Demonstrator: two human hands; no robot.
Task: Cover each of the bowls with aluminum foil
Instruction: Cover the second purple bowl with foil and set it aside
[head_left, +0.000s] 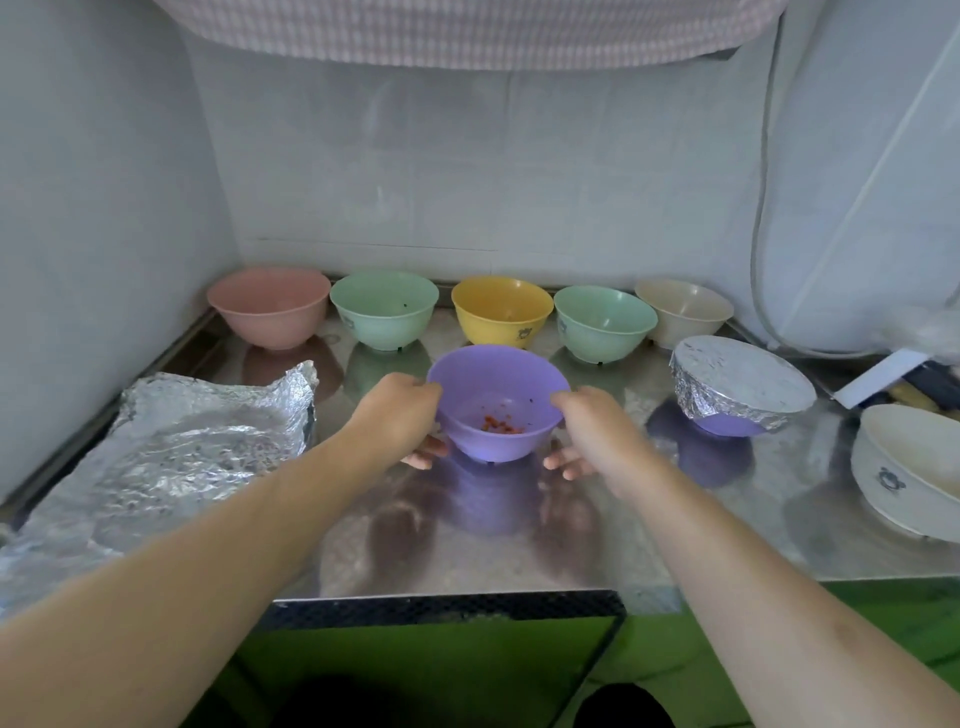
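A purple bowl (497, 400) with red bits inside stands in the middle of the shiny metal counter (519, 545). My left hand (402, 415) grips its left side and my right hand (592, 431) grips its right side, thumbs at the rim and fingers under the wall. A crumpled sheet of aluminum foil (171, 457) lies flat at the left. At the right stands another purple bowl (727, 423), its top wrapped in foil (743, 384). Along the back wall sit uncovered bowls: pink (270, 309), green (384, 312), yellow (501, 312), green (602, 325), and beige (685, 312).
A large white bowl (904, 473) sits at the counter's right edge. Behind it lies a foil box (883, 376) with some other items. Walls close in the counter at the left and back. A cable (763, 208) hangs at the right.
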